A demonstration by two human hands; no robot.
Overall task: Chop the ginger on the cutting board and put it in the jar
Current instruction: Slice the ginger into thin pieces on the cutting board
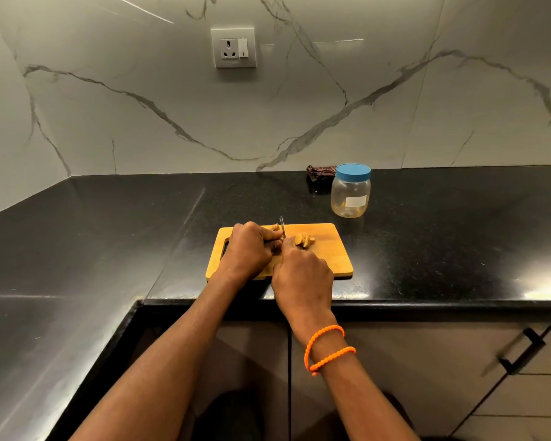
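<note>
Ginger [276,232] pinned under left hand [248,249], right hand [301,272] gripping knife [282,226], slices [303,240] just right of blade

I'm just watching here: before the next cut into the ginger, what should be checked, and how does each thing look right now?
1. Left hand steadies the uncut ginger: ok.
2. Left fingers clear of the knife blade: cannot tell, they sit very close beside it.
3. Right hand grips the knife firmly: ok, closed around the handle.
4. Cutting board lies flat on the counter: ok.
5. Cut slices lie out of the blade's path: ok, piled to its right.
6. Jar ready to receive ginger: not ok, the blue lid is on.
</note>
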